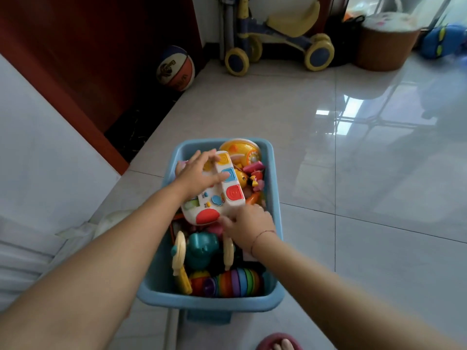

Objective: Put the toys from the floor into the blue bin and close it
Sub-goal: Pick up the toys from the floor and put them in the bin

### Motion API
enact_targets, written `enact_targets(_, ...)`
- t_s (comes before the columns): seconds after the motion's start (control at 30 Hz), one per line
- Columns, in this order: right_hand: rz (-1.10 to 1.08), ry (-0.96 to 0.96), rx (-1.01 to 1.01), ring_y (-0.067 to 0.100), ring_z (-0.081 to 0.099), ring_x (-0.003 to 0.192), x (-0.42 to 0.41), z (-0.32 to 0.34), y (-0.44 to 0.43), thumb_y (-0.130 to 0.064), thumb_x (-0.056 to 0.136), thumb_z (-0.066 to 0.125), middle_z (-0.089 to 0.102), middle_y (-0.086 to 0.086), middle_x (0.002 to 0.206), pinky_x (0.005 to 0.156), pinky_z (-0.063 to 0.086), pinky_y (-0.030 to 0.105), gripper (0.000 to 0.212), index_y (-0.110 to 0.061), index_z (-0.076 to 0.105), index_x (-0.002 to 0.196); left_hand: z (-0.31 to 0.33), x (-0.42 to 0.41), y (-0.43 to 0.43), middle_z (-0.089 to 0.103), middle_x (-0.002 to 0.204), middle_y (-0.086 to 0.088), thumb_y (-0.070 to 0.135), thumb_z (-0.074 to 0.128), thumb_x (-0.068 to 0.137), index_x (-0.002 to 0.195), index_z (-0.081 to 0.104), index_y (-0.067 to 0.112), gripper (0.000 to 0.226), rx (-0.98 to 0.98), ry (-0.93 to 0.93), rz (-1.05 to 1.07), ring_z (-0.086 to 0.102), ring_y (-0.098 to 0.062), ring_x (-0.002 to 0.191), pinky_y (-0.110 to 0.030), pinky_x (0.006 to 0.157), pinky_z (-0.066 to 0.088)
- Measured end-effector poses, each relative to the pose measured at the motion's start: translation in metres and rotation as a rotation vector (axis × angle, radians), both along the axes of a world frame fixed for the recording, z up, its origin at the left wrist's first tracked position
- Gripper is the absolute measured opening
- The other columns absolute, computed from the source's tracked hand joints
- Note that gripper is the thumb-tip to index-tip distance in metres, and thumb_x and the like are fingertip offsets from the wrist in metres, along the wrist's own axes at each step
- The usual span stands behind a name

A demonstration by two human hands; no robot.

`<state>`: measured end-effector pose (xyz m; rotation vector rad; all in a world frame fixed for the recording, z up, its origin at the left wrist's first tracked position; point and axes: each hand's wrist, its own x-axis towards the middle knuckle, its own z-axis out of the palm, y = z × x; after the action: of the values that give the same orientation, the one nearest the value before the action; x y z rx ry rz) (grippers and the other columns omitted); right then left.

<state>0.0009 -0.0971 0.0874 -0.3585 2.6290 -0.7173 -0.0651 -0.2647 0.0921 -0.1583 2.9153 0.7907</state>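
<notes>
The blue bin stands on the tiled floor right below me, lidless and full of toys. On top of the pile lies a white musical toy with red, blue and yellow buttons. My left hand grips its far left end, fingers curled over the edge. My right hand holds its near corner from below. Under it lie a teal toy, a rainbow stacking-ring toy, a yellow toy phone and small pink and orange pieces. No lid is in view.
A basketball rests by the dark red wall at the back left. A yellow and blue ride-on toy, a brown stool and a blue plush toy stand along the back. My slippered foot is near the bottom edge.
</notes>
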Motion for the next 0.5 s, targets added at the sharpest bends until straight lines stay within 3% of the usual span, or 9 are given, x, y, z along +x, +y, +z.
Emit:
enact_targets(0.07,-0.014,-0.018,-0.114,0.023,0.06,0.084,-0.002,0.004,0.009,-0.045,0.088,0.047,0.064,0.001,0.079,0.075,0.045,0.032,0.034,-0.02,0.064,0.072,-0.005,0.008,0.002,0.021,0.157,0.008,0.072,0.054,0.062,0.138,0.03,0.033,0.089,-0.05,0.018,-0.057,0.008,-0.018,0.147,-0.047,0.115,-0.004)
enact_targets(0.13,0.169,0.078,-0.061,0.02,0.056,0.1,0.004,0.001,0.017,-0.044,0.087,0.05,0.067,-0.002,0.095,0.093,0.041,0.037,0.026,-0.026,0.068,0.092,-0.01,0.023,0.0,0.015,0.159,0.001,0.074,0.058,0.061,0.145,0.015,0.036,0.101,-0.101,0.03,-0.086,0.002,-0.019,0.148,-0.046,0.115,-0.009)
enact_targets(0.2,0.369,0.101,-0.003,0.019,0.042,0.125,0.019,-0.004,0.021,-0.046,0.084,0.052,0.059,-0.006,0.124,0.113,0.02,0.043,0.038,-0.032,0.057,0.12,-0.012,0.034,-0.008,0.014,0.159,-0.002,0.073,0.06,0.057,0.145,0.014,0.038,0.105,-0.106,0.025,-0.101,0.003,-0.02,0.147,-0.045,0.115,-0.009)
enact_targets(0.3,0.468,0.124,0.044,0.019,0.023,0.14,0.037,-0.016,0.017,-0.053,0.082,0.055,0.039,-0.006,0.147,0.116,-0.006,0.047,0.067,-0.032,0.031,0.141,-0.001,0.047,-0.027,0.015,0.158,-0.001,0.068,0.062,0.056,0.144,0.016,0.038,0.103,-0.081,-0.034,-0.092,0.011,-0.023,0.146,-0.046,0.117,-0.004)
enact_targets(0.37,0.425,0.153,0.033,0.022,0.024,0.139,0.042,-0.019,0.008,-0.059,0.078,0.056,0.035,-0.006,0.147,0.114,-0.006,0.047,0.072,-0.033,0.028,0.14,0.0,0.049,-0.033,0.014,0.158,0.0,0.069,0.06,0.059,0.145,0.015,0.037,0.103,-0.101,-0.049,-0.114,0.011,-0.024,0.146,-0.049,0.117,-0.002)
enact_targets(0.5,0.316,0.117,-0.012,0.023,0.033,0.129,0.044,-0.021,-0.014,-0.066,0.071,0.059,0.045,-0.004,0.134,0.112,0.01,0.047,0.068,-0.032,0.04,0.127,-0.007,0.041,-0.023,0.014,0.158,0.0,0.069,0.063,0.067,0.149,0.011,0.031,0.104,-0.239,0.074,-0.08,0.007,-0.022,0.146,-0.05,0.116,0.006)
